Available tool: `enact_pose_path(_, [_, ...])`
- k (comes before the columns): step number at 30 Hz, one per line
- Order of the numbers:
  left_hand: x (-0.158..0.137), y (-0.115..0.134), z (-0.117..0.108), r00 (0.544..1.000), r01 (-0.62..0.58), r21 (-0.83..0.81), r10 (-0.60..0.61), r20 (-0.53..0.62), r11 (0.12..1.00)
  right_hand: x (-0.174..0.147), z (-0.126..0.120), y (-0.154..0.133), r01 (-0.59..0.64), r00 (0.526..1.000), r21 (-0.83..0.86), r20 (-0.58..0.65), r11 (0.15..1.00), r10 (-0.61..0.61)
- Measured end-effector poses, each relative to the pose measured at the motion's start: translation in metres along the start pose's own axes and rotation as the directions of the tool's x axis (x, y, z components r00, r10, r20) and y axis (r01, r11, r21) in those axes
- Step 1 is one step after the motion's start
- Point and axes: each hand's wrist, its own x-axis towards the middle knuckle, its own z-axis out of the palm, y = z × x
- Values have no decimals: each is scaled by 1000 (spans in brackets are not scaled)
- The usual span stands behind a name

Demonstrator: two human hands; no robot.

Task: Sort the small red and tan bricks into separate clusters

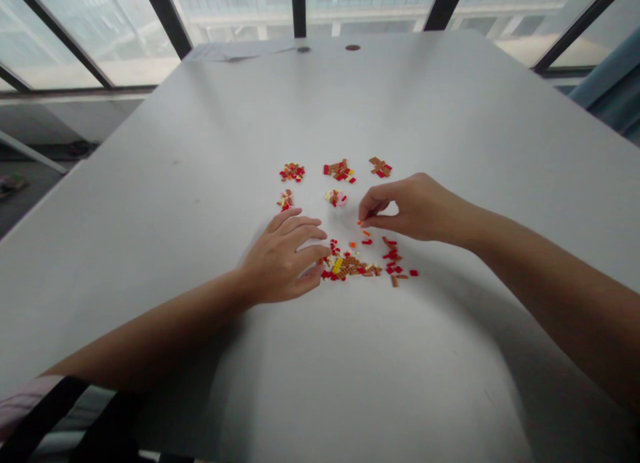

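My right hand (405, 206) pinches a small orange building brick (359, 222) between thumb and forefinger, just above the table. Below it lie an orange brick (367, 233) and a red brick (367, 241). With fingers spread, my left hand (287, 259) rests at the left edge of a loose pile of brown, red and yellow bricks (355, 266). Its fingertips hide part of that pile. One yellow brick (338, 265) stands out there. To the pile's right is a scatter of red and brown bricks (393, 255).
Beyond my hands are small heaps: red-brown bricks (292, 172), brown plates (340, 171), brown and red plates (381, 167), mixed pieces (285, 200) and pink-and-cream pieces (335, 197). The white table (250, 116) reaches toward windows. Paper (235, 51) lies at its far edge.
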Motion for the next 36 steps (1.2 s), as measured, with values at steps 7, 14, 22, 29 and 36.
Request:
enact_pose_path(7, [0,-2,1,1000,9,1,-9,-3,1000,40,14,8,-55,991,-139,-132,989,37])
enact_pose_path(14, [1,-3,2,1000,9,-7,-9,-2,1000,39,15,12,-75,983,-125,-173,989,53])
enact_pose_path(22, [0,-2,3,1000,9,-1,-9,1,1000,19,-3,8,25,994,-6,106,1000,-25])
enact_pose_path(29, [-1,-1,1,1000,10,4,-10,5,1000,25,9,9,-2,1000,-40,-29,999,1])
enact_pose_path(36, [0,-2,1,1000,14,4,-14,10,1000,29,14,8,23,996,-61,-87,998,-28])
